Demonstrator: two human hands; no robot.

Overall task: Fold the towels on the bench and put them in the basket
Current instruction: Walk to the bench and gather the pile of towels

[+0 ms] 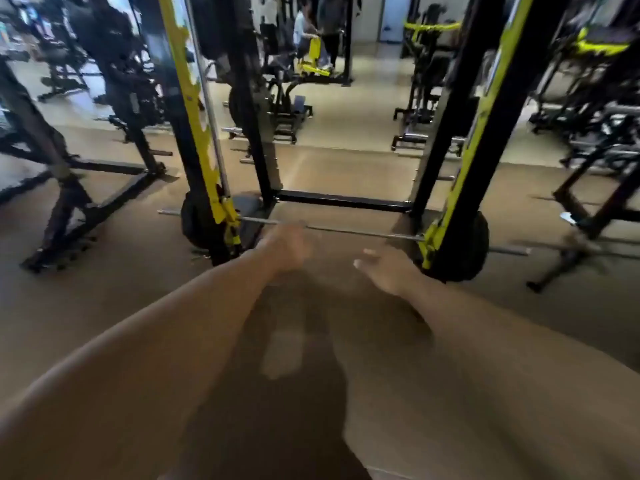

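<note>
No towel, bench or basket shows in this blurred head view. Both my bare forearms stretch forward over the brown gym floor. My left hand (287, 247) hangs just in front of a steel barbell (346, 231) with its fingers loosely curled, holding nothing. My right hand (388, 270) is held out with fingers relaxed and the thumb up, empty. Neither hand touches the bar as far as the blur lets me tell.
A black and yellow rack (204, 140) stands ahead, its right upright (464, 150) beside a black weight plate (467, 251). A crossbar (343, 199) joins the uprights low down. More gym machines (104, 84) fill the left and right. People (311, 29) stand far back.
</note>
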